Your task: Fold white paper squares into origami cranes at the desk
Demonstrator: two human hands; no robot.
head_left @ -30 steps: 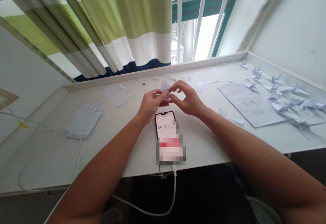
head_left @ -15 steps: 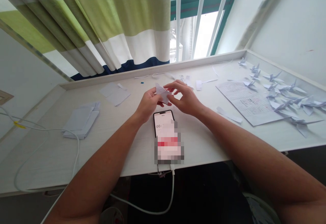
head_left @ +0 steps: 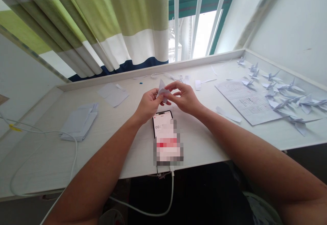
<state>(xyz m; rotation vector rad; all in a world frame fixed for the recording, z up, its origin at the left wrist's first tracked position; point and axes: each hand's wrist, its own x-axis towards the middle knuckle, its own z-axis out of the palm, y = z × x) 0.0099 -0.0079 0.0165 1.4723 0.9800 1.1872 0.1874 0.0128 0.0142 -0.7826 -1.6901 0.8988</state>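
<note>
A small folded white paper (head_left: 162, 89) with a pointed tip upward is pinched between both hands above the desk. My left hand (head_left: 150, 103) is closed on its left side, thumb in front. My right hand (head_left: 185, 95) grips the right side with thumb and fingers; its fingertips are partly hidden behind the paper. Just below the hands lies a phone (head_left: 162, 121), its screen partly blurred out and a white cable plugged into its lower end.
Several folded paper cranes (head_left: 283, 95) stand at the right, some on a printed sheet (head_left: 237, 99). Stacked paper (head_left: 79, 122) and loose sheets (head_left: 113, 95) lie on the left. A white cable (head_left: 75, 153) loops over the desk's left side. Paper strips (head_left: 228, 114) lie right of my hands.
The folded paper has turned in my fingers, its tip now more upright, and my right thumb has come in closer to my left. The whole view has shifted slightly.
</note>
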